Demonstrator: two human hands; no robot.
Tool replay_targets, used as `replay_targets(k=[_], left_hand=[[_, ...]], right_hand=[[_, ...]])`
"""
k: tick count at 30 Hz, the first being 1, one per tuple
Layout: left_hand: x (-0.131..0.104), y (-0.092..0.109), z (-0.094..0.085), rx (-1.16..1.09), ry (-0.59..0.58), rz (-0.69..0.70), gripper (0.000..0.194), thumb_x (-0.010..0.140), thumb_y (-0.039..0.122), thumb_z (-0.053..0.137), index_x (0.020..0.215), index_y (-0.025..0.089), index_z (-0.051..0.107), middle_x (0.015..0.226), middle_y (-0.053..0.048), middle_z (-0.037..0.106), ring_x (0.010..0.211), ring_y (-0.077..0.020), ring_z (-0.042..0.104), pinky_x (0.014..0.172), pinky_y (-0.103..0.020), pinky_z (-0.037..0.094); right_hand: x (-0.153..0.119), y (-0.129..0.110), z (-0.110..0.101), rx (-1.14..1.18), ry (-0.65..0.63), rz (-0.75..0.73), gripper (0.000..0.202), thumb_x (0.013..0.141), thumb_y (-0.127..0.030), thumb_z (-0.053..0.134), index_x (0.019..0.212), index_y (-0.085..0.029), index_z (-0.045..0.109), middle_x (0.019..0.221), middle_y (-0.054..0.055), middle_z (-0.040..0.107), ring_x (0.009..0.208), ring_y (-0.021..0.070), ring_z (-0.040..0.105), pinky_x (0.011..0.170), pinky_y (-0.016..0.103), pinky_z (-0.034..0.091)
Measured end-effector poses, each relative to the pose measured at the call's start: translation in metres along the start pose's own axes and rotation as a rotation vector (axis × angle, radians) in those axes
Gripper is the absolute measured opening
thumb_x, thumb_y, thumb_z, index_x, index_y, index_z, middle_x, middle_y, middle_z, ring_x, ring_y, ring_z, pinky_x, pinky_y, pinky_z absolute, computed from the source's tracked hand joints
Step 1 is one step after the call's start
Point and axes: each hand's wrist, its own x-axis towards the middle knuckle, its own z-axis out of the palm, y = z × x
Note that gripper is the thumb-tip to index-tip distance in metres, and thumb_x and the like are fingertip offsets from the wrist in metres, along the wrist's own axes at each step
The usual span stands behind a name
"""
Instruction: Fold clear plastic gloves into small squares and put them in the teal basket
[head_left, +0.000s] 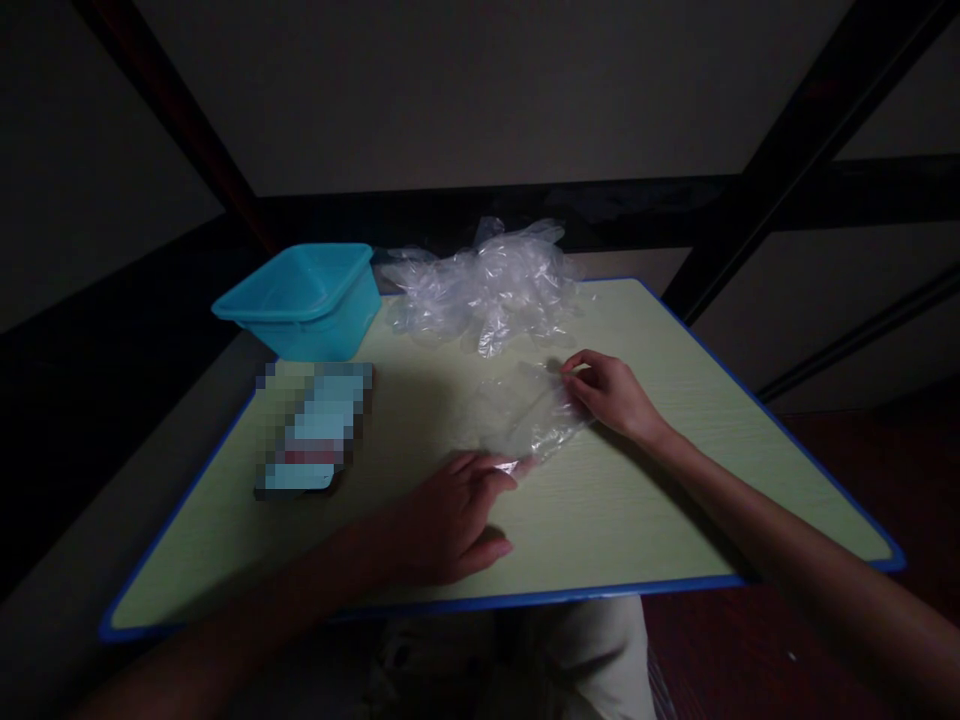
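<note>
The outline of the clear plastic piece (pixel 517 415) is hard to make out: it is see-through, and the table (pixel 637 520) shows pale through it. It lies between the middle of the table and its near edge, and looks like a thin disposable glove, though the dim light leaves that unsure. The flat dark-edged object (pixel 322 420) near the left edge is covered by coarse blocks, so its face cannot be read. The heap of clear plastic (pixel 502 285) hides the middle of the far edge, and its separate pieces run into one another. The blue basin (pixel 315 335) stands at the far left corner and covers it; its inner floor is largely out of sight. Both forearms are cut off by the frame, and the light trousers (pixel 600 645) below the near edge fade into shadow.

The right hand (pixel 611 395), right of the table's middle, has its thumb and forefinger brought together on the plastic piece's right end, the other fingers curled in. The left hand (pixel 465 515), in shade nearer the near edge, is loosely spread, palm down: its fingertips touch the plastic piece's near side, while the thumb stands apart from the fingers.
</note>
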Motion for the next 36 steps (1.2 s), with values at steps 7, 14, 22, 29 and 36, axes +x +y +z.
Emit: replay_targets(k=[7,14,22,29,36], left_hand=[[0.003,0.0,-0.001,0.052,-0.019,0.027,0.045,0.079,0.024,0.056,0.116,0.012,0.035,0.132,-0.02,0.044,0.115,-0.0297,0.044,0.094,-0.045,0.036],[0.002,-0.003,-0.002,0.02,-0.025,0.02,0.05,0.078,0.027,0.059,0.119,0.01,0.036,0.136,-0.02,0.04,0.114,-0.0289,0.044,0.093,-0.043,0.037],[-0.007,-0.006,-0.008,0.062,-0.085,0.106,0.054,0.082,0.034,0.055,0.125,0.008,0.036,0.133,-0.02,0.043,0.126,-0.0292,0.035,0.101,-0.041,0.032],[-0.018,-0.008,-0.007,0.144,-0.124,0.147,0.051,0.09,0.041,0.042,0.132,0.012,0.034,0.135,-0.017,0.044,0.131,-0.0273,0.03,0.106,-0.041,0.024],[-0.017,-0.006,-0.011,0.156,-0.182,0.112,0.052,0.089,0.041,0.043,0.132,0.012,0.035,0.138,-0.017,0.041,0.132,-0.0261,0.03,0.106,-0.04,0.025]], right_hand=[[0.0,0.003,0.001,0.013,0.041,-0.003,0.007,0.073,-0.021,0.05,0.078,-0.016,0.05,0.048,-0.002,0.053,0.041,0.0106,0.045,0.043,0.023,0.034],[-0.001,0.008,0.002,0.035,0.066,-0.015,0.009,0.073,-0.024,0.05,0.079,-0.017,0.05,0.05,-0.002,0.053,0.041,0.0099,0.045,0.041,0.022,0.033],[-0.004,0.007,-0.001,0.09,0.044,0.004,0.012,0.073,-0.024,0.051,0.082,-0.016,0.051,0.049,-0.002,0.052,0.04,0.0095,0.044,0.04,0.022,0.031],[-0.005,0.007,-0.001,0.038,0.063,-0.026,0.012,0.074,-0.023,0.05,0.083,-0.015,0.051,0.049,-0.002,0.052,0.041,0.0096,0.044,0.042,0.023,0.032],[-0.007,0.007,-0.001,-0.049,0.1,-0.088,0.012,0.076,-0.026,0.049,0.082,-0.017,0.052,0.05,-0.002,0.052,0.041,0.0109,0.044,0.045,0.024,0.032]])
